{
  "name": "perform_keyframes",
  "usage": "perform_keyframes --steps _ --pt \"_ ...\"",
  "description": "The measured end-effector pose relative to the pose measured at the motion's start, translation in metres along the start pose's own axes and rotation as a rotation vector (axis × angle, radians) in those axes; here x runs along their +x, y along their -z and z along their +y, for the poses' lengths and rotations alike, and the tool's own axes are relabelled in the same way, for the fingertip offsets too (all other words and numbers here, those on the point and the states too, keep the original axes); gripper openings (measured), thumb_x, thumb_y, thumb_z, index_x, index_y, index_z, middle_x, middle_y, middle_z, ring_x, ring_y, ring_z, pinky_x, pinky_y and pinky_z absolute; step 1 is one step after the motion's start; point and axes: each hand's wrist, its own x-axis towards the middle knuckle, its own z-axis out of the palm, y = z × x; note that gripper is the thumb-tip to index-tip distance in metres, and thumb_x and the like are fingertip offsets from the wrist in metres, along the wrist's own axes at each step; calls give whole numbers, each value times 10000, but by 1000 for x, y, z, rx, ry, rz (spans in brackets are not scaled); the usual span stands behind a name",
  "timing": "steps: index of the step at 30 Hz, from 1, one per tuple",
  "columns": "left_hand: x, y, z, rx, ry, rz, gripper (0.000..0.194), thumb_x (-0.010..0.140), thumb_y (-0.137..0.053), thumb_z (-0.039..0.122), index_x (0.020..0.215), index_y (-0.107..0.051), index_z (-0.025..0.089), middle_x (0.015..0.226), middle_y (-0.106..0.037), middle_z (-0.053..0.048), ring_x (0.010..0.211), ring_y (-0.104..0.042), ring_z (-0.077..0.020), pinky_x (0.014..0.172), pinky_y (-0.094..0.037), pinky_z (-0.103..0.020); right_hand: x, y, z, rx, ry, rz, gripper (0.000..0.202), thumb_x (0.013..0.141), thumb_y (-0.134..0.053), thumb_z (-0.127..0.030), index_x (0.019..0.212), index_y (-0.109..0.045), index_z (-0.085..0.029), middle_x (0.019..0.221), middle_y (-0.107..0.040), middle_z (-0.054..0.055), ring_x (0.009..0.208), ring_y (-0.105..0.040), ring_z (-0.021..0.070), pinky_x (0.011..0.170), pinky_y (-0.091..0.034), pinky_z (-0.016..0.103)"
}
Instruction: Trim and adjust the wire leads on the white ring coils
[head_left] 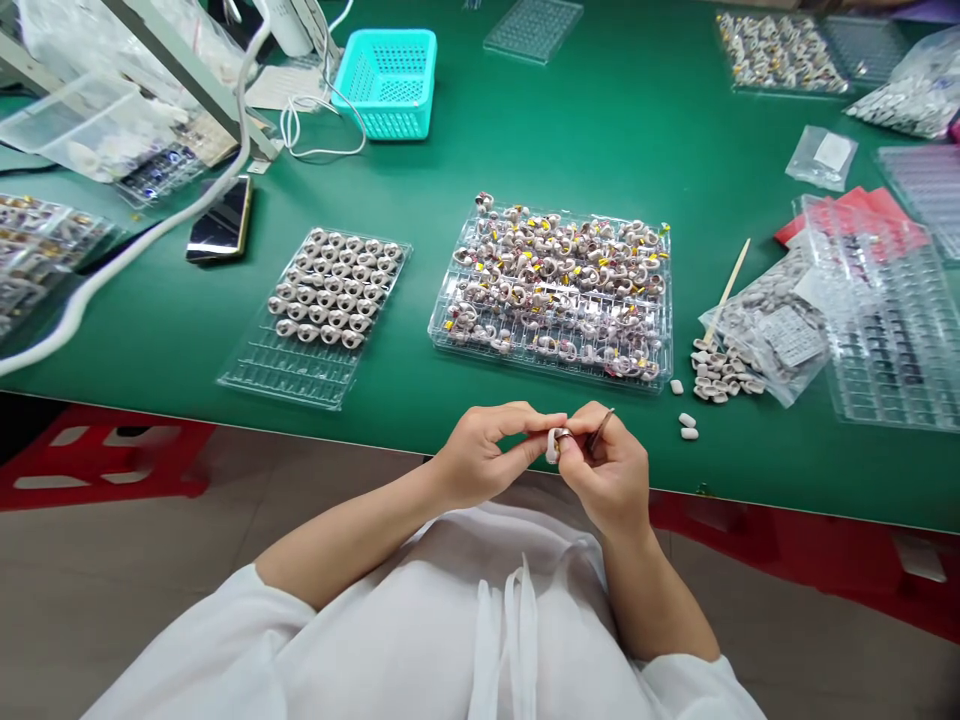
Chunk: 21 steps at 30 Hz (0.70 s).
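Note:
My left hand (480,452) pinches a small whitish plastic shell (553,446) between thumb and fingertips, just past the table's front edge. Against its right side press the thumb and fingers of my right hand (616,470), which also keeps a thin dark tool, seemingly tweezers (601,428), tucked in its grip. The shell's inside is mostly hidden by fingers. Beyond my hands lies a clear tray (439,335) filled with similar shells bearing yellow bits and fine wires. To the left, another clear tray (281,375) carries rows of beige shells with openings facing up.
Loose white pieces (688,433) and a heap of beige shells (720,375) lie right of the middle tray, beside a thin stick (729,285) and a plastic bag (780,320). Further out are empty clear trays (892,330), a turquoise basket (397,122), a phone (219,220) and a white cable (142,235).

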Motion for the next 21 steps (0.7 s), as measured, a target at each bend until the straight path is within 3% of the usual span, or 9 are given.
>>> perform_keyframes --steps 9,21 --pt "0 -3 -2 84 -18 -5 262 913 -603 137 1131 -748 133 820 -755 -88 722 -674 -142 669 -546 -242 1 0 0 -17 -26 37 105 789 -612 -134 817 -569 -226 743 -534 -22 620 -521 116 547 -429 253" --pt "2 -1 -1 102 -158 -24 318 904 -587 78 1179 -722 165 821 -743 -92 746 -671 -160 679 -545 -264 -2 -5 -5 9 8 56 162 751 -591 -88 755 -503 -224 726 -471 -32 634 -476 113 534 -377 245"
